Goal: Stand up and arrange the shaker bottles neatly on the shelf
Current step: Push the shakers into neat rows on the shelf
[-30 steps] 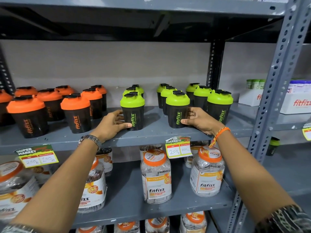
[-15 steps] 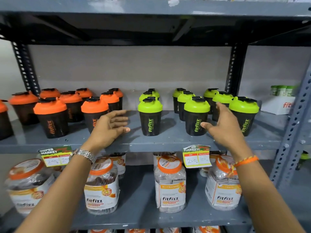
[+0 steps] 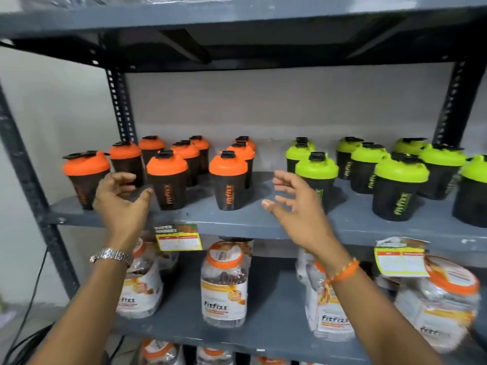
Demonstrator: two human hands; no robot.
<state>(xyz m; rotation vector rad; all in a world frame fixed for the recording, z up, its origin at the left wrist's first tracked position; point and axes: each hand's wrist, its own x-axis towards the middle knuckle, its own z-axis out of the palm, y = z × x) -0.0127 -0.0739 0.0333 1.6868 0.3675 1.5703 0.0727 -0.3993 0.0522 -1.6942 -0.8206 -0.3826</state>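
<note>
Black shaker bottles stand upright on the grey metal shelf. Several with orange lids fill the left half, several with green lids fill the right half. My left hand hovers open in front of the orange group, between the leftmost bottle and the front middle one, touching neither clearly. My right hand is open in the gap between an orange-lidded bottle and the front green-lidded bottle, partly covering the green one's base.
Clear jars with orange lids stand on the shelf below. Price tags hang from the shelf edge. A dark perforated upright rises at the back left, another shelf board lies overhead, and cables hang at lower left.
The view has swung left, so the orange-lidded bottles now sit ahead. Both hands have let go of the green-lidded bottles and moved left, open.
</note>
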